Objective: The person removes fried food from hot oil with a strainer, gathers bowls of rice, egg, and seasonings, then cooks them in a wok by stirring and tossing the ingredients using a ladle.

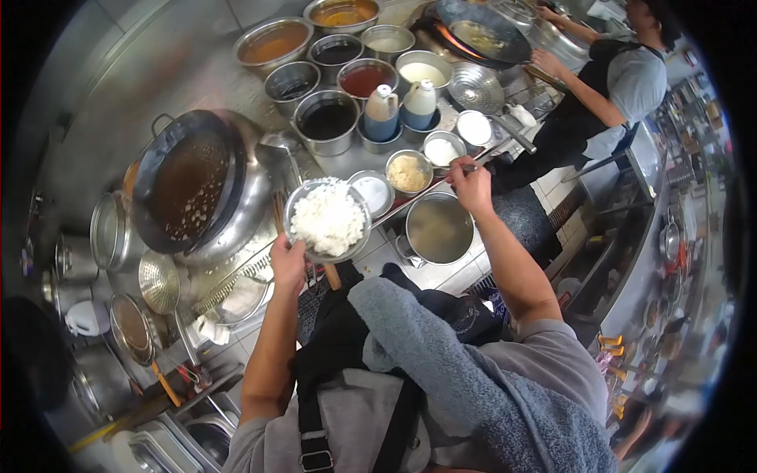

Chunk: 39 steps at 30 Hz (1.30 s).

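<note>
My left hand is closed on the rim of a metal bowl of white rice, level at the counter's front edge. Close by the bowl are a wooden handle and a metal ladle. My right hand is closed, its fingers pinched over the small white-filled bowl; what it grips is too small to make out. Below that hand is a pot of cloudy liquid. Between my hands are a bowl of tan powder and another bowl of white powder.
A wok with brown liquid stands at the left, a skimmer below it. Sauce pots and two bottles fill the back. At the upper right a person works at another wok.
</note>
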Each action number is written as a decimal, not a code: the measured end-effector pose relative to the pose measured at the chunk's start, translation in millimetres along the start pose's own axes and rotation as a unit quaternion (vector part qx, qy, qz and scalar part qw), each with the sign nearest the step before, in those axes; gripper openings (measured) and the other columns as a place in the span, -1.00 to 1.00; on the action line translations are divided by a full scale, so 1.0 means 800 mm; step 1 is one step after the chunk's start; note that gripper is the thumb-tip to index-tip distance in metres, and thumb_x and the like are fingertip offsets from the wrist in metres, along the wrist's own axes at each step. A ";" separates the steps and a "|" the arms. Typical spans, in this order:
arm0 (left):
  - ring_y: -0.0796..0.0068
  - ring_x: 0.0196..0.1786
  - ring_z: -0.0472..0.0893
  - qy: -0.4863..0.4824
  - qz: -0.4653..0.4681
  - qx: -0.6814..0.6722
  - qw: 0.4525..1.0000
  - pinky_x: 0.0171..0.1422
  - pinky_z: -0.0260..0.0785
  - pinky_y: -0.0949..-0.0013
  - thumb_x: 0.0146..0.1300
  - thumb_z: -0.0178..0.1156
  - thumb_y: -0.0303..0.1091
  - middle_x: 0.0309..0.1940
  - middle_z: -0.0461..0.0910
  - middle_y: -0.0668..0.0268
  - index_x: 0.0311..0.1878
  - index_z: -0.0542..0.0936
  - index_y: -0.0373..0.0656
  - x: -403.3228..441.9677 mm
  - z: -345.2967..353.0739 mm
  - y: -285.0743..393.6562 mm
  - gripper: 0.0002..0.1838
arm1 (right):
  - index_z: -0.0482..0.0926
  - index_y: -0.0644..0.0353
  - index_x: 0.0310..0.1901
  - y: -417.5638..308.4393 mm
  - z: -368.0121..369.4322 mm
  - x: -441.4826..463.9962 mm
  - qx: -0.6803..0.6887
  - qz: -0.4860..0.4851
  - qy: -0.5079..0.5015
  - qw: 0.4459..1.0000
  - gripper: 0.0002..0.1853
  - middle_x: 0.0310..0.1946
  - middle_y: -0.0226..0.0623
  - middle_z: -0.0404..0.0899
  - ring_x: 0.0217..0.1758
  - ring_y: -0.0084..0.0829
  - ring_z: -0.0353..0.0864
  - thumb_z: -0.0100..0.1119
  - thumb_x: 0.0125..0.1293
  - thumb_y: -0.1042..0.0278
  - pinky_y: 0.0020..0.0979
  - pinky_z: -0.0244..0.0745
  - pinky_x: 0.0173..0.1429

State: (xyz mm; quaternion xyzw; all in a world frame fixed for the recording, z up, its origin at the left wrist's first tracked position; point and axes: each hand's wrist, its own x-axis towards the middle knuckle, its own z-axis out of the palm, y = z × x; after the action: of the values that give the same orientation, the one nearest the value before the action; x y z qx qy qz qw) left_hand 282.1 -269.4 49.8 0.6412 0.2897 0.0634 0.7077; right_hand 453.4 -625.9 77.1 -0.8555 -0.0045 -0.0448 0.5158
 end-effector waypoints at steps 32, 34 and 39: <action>0.62 -0.65 0.45 -0.019 0.036 0.080 0.996 -0.67 0.26 0.53 0.21 0.11 -0.51 -0.55 0.51 0.35 -0.31 0.49 -0.21 0.042 0.075 0.012 -0.99 | 0.55 0.38 -0.15 -0.045 -0.031 -0.017 0.327 0.052 -0.068 0.941 -0.80 -0.37 -0.15 0.66 -0.38 -0.44 0.67 0.01 0.45 0.40 -0.46 0.59 -0.26; 0.61 -0.65 0.46 -0.025 0.005 0.043 0.999 -0.66 0.27 0.52 0.22 0.11 -0.49 -0.55 0.51 0.36 -0.30 0.49 -0.20 0.036 0.097 0.023 -0.99 | 0.56 0.39 -0.18 -0.024 -0.034 0.004 0.305 0.034 -0.041 0.951 -0.79 -0.39 -0.17 0.66 -0.40 -0.45 0.67 0.02 0.44 0.39 -0.46 0.58 -0.29; 0.63 -0.66 0.43 -0.039 0.010 0.049 0.998 -0.68 0.25 0.53 0.20 0.07 -0.52 -0.55 0.50 0.38 -0.27 0.49 -0.18 0.030 0.101 0.010 -0.94 | 0.61 0.33 -0.28 0.052 -0.051 0.060 0.054 0.027 0.066 0.996 -0.75 -0.53 -0.26 0.69 -0.48 -0.48 0.68 0.07 0.38 0.29 -0.45 0.55 -0.34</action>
State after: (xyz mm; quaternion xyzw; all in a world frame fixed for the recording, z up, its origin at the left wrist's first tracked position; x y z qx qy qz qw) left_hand 343.8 -326.9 50.1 0.6801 0.2579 0.0311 0.6855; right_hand 500.9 -683.2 62.9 -0.8215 0.0508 -0.0871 0.5612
